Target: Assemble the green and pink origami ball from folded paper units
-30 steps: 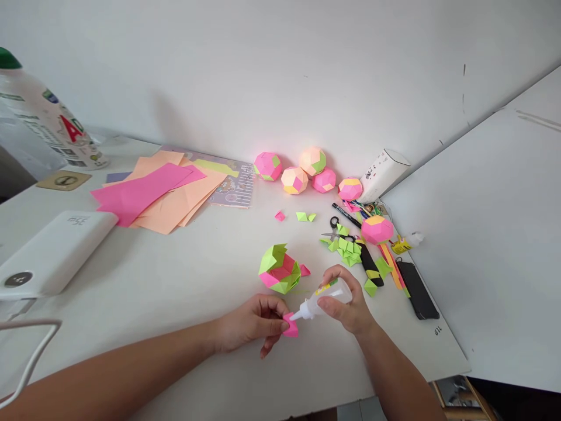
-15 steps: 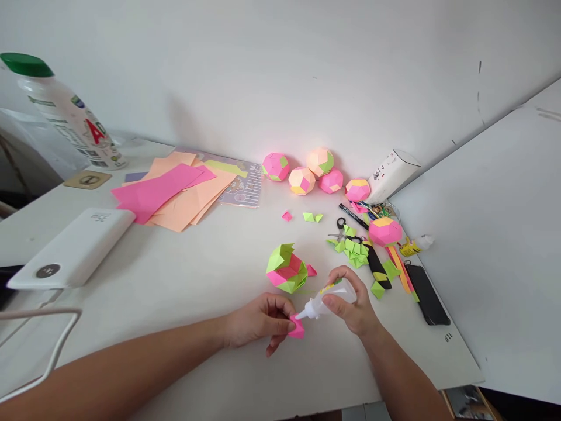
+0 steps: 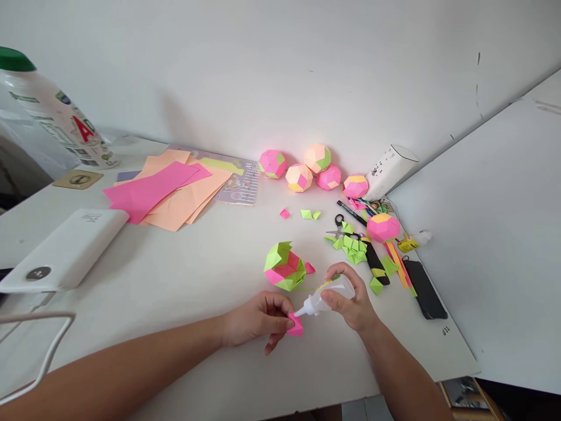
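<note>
My left hand (image 3: pixel 263 321) pinches a small folded pink paper piece (image 3: pixel 296 327) between thumb and fingers, low over the table. In my right hand (image 3: pixel 350 298) is a clear glue bottle (image 3: pixel 336 292), tilted so its white nozzle points down to the left. The nozzle tip meets the upper edge of the pink piece, though whether glue is coming out cannot be seen. Just beyond my hands sits a partly built green and pink paper ball (image 3: pixel 284 267), open at its upper right. A small pink folded piece (image 3: pixel 310 268) lies beside it.
Several finished paper balls (image 3: pixel 299 178) line the wall. Green folded pieces (image 3: pixel 354 248), scissors (image 3: pixel 338 221), a cutter (image 3: pixel 376 263) and a phone (image 3: pixel 424 287) lie right. Paper sheets (image 3: pixel 175 202), a power bank (image 3: pixel 65 248) and a large bottle (image 3: pixel 56 111) stand or lie left.
The camera view has shifted slightly, moving most things a little left in the picture. Both hands keep their grips, and the nozzle stays at the pink piece.
</note>
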`<state>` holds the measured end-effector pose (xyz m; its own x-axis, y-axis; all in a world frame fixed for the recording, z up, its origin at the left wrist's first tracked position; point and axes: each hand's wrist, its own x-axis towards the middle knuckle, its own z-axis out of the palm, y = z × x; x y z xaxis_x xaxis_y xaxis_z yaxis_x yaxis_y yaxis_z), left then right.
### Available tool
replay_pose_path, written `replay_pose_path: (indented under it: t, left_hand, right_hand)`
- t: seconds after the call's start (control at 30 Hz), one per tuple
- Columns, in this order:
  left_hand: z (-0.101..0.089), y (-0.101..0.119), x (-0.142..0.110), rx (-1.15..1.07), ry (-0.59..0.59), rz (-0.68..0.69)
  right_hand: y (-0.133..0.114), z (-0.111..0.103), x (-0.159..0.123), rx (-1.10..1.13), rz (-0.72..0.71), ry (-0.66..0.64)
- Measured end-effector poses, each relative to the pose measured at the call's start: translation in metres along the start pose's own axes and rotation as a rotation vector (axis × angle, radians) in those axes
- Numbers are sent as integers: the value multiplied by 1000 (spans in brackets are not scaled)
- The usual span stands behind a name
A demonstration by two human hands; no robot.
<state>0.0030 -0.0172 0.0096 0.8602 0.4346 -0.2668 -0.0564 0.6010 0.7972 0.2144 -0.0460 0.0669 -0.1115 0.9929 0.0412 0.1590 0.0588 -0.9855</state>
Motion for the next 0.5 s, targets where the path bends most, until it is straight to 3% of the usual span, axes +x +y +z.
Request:
replay_pose_path:
  t: [0.5]
  left_hand:
    - [0, -2, 0, 9, 6, -10]
  right_hand:
    - [1, 1, -2, -7, 25, 7]
